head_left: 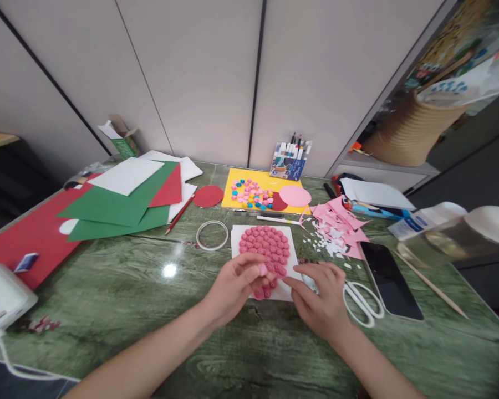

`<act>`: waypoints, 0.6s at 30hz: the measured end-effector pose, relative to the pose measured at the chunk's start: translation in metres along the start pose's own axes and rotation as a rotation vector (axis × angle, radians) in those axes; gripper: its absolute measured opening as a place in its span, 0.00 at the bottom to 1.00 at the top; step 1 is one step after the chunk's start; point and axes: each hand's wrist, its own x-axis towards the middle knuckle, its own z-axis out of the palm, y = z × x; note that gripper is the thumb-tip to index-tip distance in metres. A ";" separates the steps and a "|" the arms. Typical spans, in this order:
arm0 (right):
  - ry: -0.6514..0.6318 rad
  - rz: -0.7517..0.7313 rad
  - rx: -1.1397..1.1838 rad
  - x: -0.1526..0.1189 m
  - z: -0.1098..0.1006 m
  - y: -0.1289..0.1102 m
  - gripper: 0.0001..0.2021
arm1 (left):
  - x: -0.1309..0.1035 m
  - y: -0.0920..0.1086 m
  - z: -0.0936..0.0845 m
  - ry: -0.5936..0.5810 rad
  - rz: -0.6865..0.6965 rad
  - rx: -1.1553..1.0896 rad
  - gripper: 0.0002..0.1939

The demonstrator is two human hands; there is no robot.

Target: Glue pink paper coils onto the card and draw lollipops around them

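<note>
A white sheet (291, 244) bears a round cluster of deep pink balls (266, 241). Over its lower left part is my left hand (235, 282), thumb and fingers pinched on a small light pink piece (262, 269). My right hand (322, 296) hovers at the sheet's lower right edge, fingers apart and with nothing seen between them; it partly covers the blades of the white-handled scissors (363, 303). Behind the sheet, a yellow sheet (232, 177) carries several small pink, blue and yellow balls (251, 194) and a light pink paper circle (295, 195).
Left lie a tape roll (212, 235), red pencil (179, 215), red circle (208, 196), green paper (108, 205) and white charger (6, 299). Right are pink scraps (341, 221), a phone (391, 280), wooden stick (434, 285) and clear container (453, 238). Pens (291, 158) stand behind.
</note>
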 end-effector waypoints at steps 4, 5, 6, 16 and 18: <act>-0.006 0.003 0.004 0.000 -0.001 0.000 0.10 | 0.004 0.001 -0.002 0.044 0.083 -0.035 0.12; -0.004 0.003 0.004 0.000 -0.001 0.000 0.10 | 0.005 0.001 -0.002 0.052 0.108 -0.028 0.12; -0.003 0.002 0.003 0.000 -0.001 0.000 0.10 | 0.005 0.000 -0.003 0.063 0.137 -0.013 0.12; -0.005 0.007 0.008 -0.001 -0.001 0.000 0.11 | 0.000 0.001 -0.007 0.052 0.359 0.397 0.06; -0.005 0.005 0.006 -0.001 -0.001 0.001 0.11 | 0.000 0.001 -0.008 0.016 0.357 0.410 0.05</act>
